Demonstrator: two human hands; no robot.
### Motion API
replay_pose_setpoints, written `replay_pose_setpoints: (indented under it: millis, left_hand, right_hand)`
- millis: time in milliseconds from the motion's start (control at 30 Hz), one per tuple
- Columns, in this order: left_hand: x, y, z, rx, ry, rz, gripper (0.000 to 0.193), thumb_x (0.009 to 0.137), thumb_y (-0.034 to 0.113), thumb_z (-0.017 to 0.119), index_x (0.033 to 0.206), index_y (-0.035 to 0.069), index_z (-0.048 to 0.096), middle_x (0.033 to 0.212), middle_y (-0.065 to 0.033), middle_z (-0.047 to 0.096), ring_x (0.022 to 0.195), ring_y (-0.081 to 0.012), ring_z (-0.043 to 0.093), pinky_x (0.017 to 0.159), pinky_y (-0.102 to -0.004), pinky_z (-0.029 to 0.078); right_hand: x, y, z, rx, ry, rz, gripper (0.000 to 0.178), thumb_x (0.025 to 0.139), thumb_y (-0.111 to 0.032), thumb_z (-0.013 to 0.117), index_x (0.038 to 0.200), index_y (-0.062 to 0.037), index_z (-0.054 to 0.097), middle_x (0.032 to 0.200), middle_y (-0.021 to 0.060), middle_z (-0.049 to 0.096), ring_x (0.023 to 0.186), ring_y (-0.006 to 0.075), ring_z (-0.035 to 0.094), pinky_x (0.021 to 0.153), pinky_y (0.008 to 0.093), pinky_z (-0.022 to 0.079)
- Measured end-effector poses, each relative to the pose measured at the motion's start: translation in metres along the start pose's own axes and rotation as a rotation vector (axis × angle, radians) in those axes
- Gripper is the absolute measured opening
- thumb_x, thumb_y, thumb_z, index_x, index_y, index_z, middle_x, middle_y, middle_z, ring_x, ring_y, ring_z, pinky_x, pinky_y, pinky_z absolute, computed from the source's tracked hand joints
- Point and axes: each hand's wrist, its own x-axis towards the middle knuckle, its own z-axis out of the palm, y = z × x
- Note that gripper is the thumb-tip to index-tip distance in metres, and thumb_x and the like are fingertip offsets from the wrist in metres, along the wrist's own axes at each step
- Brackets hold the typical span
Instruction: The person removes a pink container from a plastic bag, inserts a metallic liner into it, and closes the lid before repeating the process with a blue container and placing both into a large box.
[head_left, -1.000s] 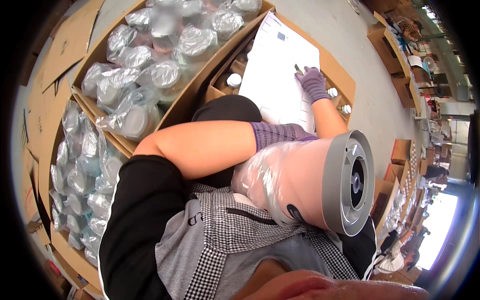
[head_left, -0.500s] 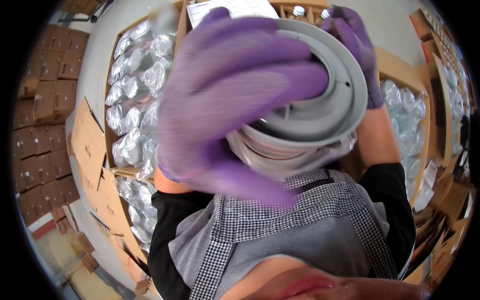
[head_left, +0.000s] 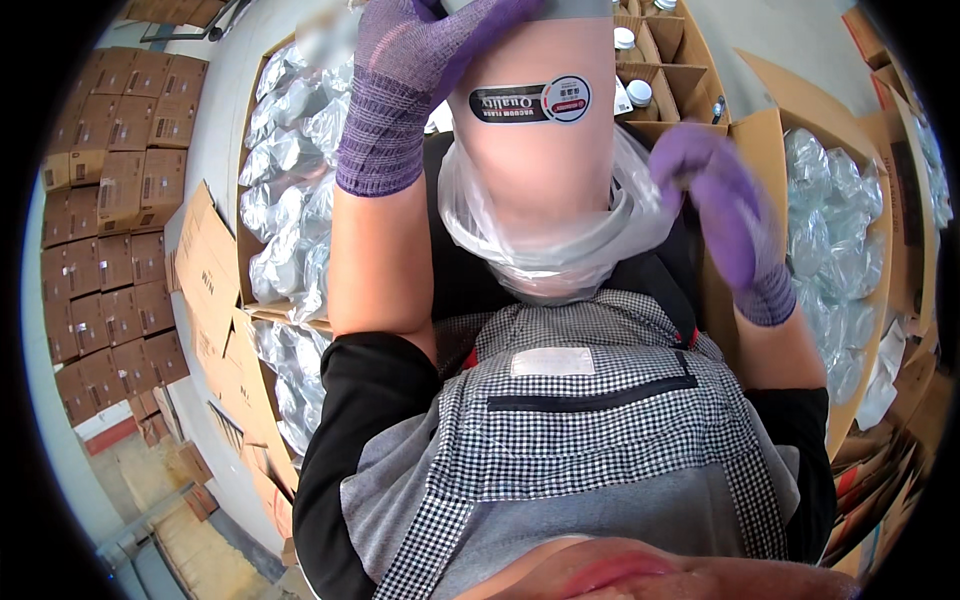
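A pink vacuum flask (head_left: 535,165) with a dark label on its side is in front of my chest. Its grey end runs out of view at the top edge. My left hand (head_left: 425,55), in a purple knit glove, grips the flask near that grey end. A clear plastic bag (head_left: 560,250) is bunched in loose folds around the flask's lower part, leaving the label side bare. At the right edge of the bag, my gloved right hand (head_left: 710,195) is slightly blurred, its bent fingers closed on the plastic.
To the left stands a carton (head_left: 245,200) of items in clear wrapping. Another open carton (head_left: 870,250) of wrapped items is on the right. Ahead, a divided box (head_left: 690,75) holds several white-capped bottles (head_left: 638,93). Stacked brown cartons (head_left: 120,190) line the far left.
The flask has tipped so its side now shows instead of its grey round end. My left hand has moved up and away; my right hand has come down to the bag's edge.
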Motion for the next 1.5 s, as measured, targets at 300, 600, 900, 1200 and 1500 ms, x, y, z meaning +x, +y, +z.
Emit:
replay_pose_setpoints:
  millis: [300,600,900,1200,1500]
  left_hand:
    - [0.0,0.0,0.002,-0.098,-0.009,0.042,0.026,0.081,0.023,0.08,0.089,-0.001,0.076,0.083,-0.0062,0.069,0.077,-0.0129,0.063,0.07,-0.027,0.049]
    - [-0.001,-0.008,0.002,-0.061,0.053,0.089,0.024,0.08,0.02,0.08,0.089,-0.001,0.076,0.085,-0.0074,0.07,0.078,-0.0139,0.063,0.072,-0.0276,0.05]
    - [-0.006,-0.001,0.001,-0.124,0.044,0.072,0.023,0.081,0.02,0.081,0.09,-0.001,0.076,0.085,-0.0081,0.071,0.081,-0.0143,0.064,0.075,-0.0281,0.05]
    - [-0.002,0.004,-0.002,-0.236,0.021,-0.084,0.025,0.078,0.02,0.085,0.089,0.0,0.075,0.084,-0.0054,0.07,0.078,-0.0118,0.063,0.072,-0.0271,0.05]
    - [-0.001,0.008,0.003,-0.184,0.03,0.1,0.029,0.075,0.023,0.088,0.09,0.001,0.075,0.086,-0.0071,0.071,0.08,-0.0141,0.066,0.074,-0.0281,0.052]
  right_hand:
    - [0.043,0.024,0.007,-0.593,0.205,-0.144,0.018,0.098,-0.015,0.061,0.107,0.0009,0.065,0.094,0.016,0.067,0.086,0.0301,0.067,0.08,0.0358,0.054]
    - [0.049,0.019,0.026,-0.601,0.205,-0.195,0.025,0.094,-0.023,0.073,0.103,-0.0003,0.068,0.08,0.0105,0.067,0.072,0.0192,0.066,0.068,0.0305,0.054]
    - [0.057,-0.035,0.031,-0.668,-0.01,-0.275,0.031,0.091,-0.031,0.077,0.097,-0.0019,0.068,0.069,0.0007,0.061,0.057,0.0086,0.055,0.055,0.0248,0.044]
    - [0.159,0.044,-0.213,-0.954,-0.181,0.526,0.038,0.092,-0.043,0.066,0.087,-0.0052,0.068,0.073,0.0013,0.055,0.067,0.0131,0.053,0.064,0.0295,0.044]
    - [0.143,0.176,-0.224,-2.151,-0.484,0.972,0.057,0.077,-0.055,0.078,0.115,-0.0115,0.075,0.113,0.0087,0.076,0.107,0.025,0.072,0.088,0.0446,0.056]
